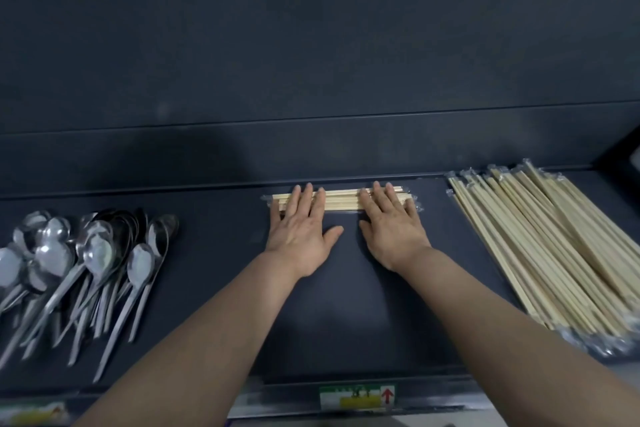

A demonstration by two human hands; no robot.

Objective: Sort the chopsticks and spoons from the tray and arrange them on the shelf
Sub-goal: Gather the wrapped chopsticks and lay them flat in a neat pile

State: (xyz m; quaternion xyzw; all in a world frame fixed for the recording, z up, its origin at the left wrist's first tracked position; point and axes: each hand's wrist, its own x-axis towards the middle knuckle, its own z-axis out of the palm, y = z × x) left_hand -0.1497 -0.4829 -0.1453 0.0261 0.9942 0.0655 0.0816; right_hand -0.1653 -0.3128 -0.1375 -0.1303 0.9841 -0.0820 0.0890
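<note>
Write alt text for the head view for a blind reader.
The left hand and right hand press flat on a small bundle of wrapped chopsticks on a dark shelf. Metal spoons lie to the left, a larger chopstick pile to the right.

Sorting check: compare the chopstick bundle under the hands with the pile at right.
The small bundle lies crosswise, the big pile slants front to back. The small bundle holds few chopsticks, the big pile many. Flat fingers rest on the small bundle, not the big pile. Both are plastic-wrapped.

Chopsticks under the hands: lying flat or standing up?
Lying flat on the shelf; left hand and right hand rest straight fingers on the bundle.
</note>
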